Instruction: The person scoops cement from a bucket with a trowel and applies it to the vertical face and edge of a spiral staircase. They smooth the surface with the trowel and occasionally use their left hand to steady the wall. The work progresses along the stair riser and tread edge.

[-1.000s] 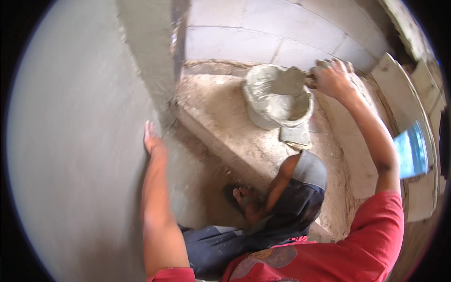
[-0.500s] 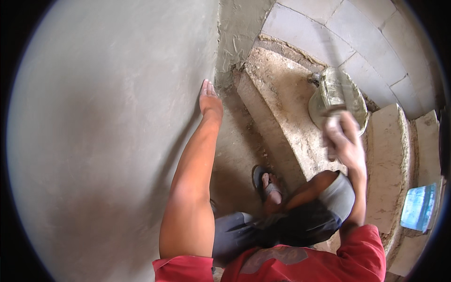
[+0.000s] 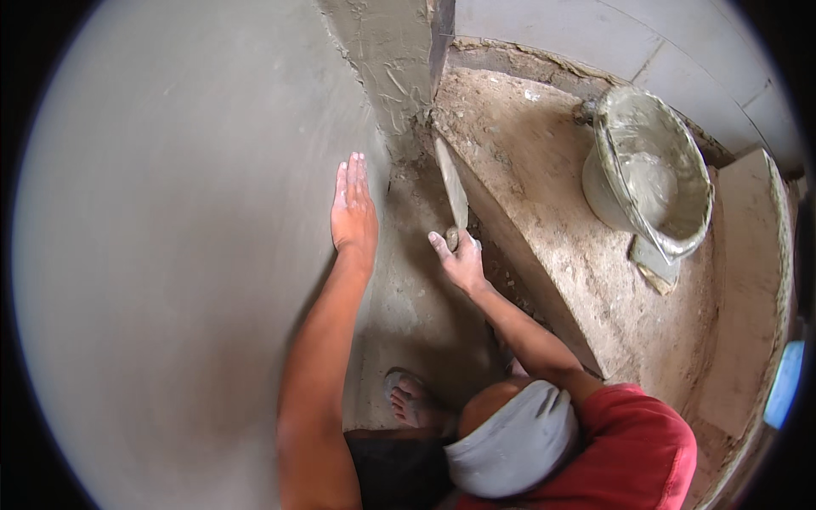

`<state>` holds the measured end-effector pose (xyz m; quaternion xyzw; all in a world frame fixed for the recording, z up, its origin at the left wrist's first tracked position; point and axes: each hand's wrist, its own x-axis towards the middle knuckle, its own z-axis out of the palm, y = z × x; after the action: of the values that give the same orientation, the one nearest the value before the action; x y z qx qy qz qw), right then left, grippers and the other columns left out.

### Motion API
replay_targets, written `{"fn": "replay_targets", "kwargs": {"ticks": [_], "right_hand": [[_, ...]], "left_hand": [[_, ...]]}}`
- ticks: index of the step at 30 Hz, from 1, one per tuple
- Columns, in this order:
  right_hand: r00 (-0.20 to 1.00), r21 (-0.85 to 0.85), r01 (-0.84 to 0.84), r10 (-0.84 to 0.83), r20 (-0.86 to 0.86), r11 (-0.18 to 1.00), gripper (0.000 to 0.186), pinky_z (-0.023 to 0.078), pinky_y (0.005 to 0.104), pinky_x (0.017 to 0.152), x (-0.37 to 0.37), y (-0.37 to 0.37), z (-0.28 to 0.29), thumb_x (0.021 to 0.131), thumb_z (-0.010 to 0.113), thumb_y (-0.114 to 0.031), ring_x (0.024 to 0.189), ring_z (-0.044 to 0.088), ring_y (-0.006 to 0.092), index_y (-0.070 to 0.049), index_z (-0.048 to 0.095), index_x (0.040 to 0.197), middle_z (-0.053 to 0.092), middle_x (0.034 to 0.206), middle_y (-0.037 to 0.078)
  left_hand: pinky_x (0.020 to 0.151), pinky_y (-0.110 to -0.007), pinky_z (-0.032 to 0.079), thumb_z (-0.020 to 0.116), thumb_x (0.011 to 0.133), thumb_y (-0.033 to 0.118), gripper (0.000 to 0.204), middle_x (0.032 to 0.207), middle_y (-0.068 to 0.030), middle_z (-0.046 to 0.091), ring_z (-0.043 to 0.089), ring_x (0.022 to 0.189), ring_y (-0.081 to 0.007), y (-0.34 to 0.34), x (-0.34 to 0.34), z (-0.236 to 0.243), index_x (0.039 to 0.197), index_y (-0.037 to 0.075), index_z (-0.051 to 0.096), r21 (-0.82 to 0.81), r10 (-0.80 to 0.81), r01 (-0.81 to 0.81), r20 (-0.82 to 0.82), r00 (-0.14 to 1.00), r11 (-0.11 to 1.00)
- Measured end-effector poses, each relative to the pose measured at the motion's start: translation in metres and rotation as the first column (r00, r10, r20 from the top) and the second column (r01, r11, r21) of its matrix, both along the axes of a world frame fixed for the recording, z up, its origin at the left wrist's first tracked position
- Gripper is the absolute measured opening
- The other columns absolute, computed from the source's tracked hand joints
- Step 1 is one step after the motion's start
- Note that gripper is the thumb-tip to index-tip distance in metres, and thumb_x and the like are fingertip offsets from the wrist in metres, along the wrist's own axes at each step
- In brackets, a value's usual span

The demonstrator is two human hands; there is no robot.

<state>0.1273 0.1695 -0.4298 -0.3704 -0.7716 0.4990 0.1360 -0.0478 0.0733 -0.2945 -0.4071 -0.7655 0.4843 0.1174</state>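
My left hand (image 3: pixel 354 208) lies flat against the smooth grey plastered wall (image 3: pixel 195 195), fingers stretched out and dusted with pale plaster. Nothing is in it. To its right, my right hand (image 3: pixel 465 260) grips a trowel (image 3: pixel 453 183) by its handle. The trowel's long narrow blade points away from me, seen at a slant, beside the riser of a rough step. Its tip is near the bottom of the wall corner; whether it touches there I cannot tell.
On the rough step (image 3: pixel 510 161) at right stands a bucket (image 3: pixel 608 183) with wet grey mortar inside. A flat grey tool with a worn edge (image 3: pixel 659 263) lies beside it. Pale wall blocks (image 3: pixel 552 25) rise behind. A blue object (image 3: pixel 783 384) shows at the far right.
My right hand has brought the trowel from beside the bucket leftward to the foot of the wall corner. My left hand has shifted slightly left on the wall. The view has turned too.
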Motion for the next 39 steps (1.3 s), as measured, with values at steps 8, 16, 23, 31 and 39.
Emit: {"fn": "replay_targets", "kwargs": {"ticks": [8,16,23,31,39], "right_hand": [[0.998,-0.234,0.022,-0.007,0.066,0.972,0.04,0.053,0.0435,0.056,-0.03,0.02,-0.015,0.1,0.073,-0.034,0.052,0.065,0.0265,0.002,0.062,0.086,0.063,0.062,0.014],[0.998,-0.284,0.067,-0.071,-0.001,0.956,0.041,0.05,0.0446,0.053,-0.037,0.013,-0.024,0.098,0.075,-0.034,0.052,0.06,0.024,0.0,0.058,0.082,0.06,0.064,0.011],[0.991,-0.433,0.12,-0.133,-0.001,0.894,0.036,0.045,0.0387,0.042,-0.029,-0.002,-0.01,0.101,0.072,-0.028,0.045,0.055,0.0166,-0.003,0.058,0.08,0.058,0.062,0.006],[0.993,-0.544,0.114,-0.075,0.094,0.832,0.026,0.045,0.0396,0.042,-0.041,0.005,-0.012,0.098,0.069,-0.019,0.044,0.052,0.0198,-0.006,0.055,0.08,0.056,0.063,0.006],[0.993,0.065,0.025,-0.018,-0.117,0.998,0.033,0.048,0.0401,0.048,-0.029,-0.005,-0.011,0.098,0.073,-0.026,0.048,0.058,0.0208,-0.002,0.058,0.08,0.061,0.063,0.007]], "left_hand": [[0.134,-0.049,-0.003,0.031,0.113,0.025,0.063,0.18,-0.014,0.007,0.0,0.166,-0.0313,0.005,0.003,-0.023,0.167,-0.003,0.019,0.058,0.086,-0.092,0.109,0.99,0.994],[0.135,-0.047,-0.001,0.031,0.112,0.026,0.063,0.179,-0.0143,0.011,0.003,0.166,-0.0298,0.01,0.002,-0.031,0.166,-0.004,0.022,0.172,0.056,-0.079,0.134,0.989,0.982],[0.134,-0.049,-0.004,0.032,0.112,0.026,0.061,0.178,-0.0156,0.014,0.007,0.166,-0.0315,0.006,0.002,-0.032,0.165,-0.005,0.026,0.203,0.042,-0.086,0.208,0.977,0.975],[0.135,-0.049,-0.001,0.033,0.112,0.023,0.061,0.178,-0.0159,0.015,0.008,0.166,-0.0298,0.002,0.009,-0.022,0.165,-0.006,0.025,0.124,0.039,-0.066,0.208,0.977,0.99],[0.134,-0.049,-0.002,0.034,0.113,0.028,0.063,0.178,-0.0148,0.016,0.01,0.166,-0.0315,0.004,0.004,-0.027,0.165,-0.006,0.024,0.137,0.021,-0.041,0.15,0.989,0.99]]}}
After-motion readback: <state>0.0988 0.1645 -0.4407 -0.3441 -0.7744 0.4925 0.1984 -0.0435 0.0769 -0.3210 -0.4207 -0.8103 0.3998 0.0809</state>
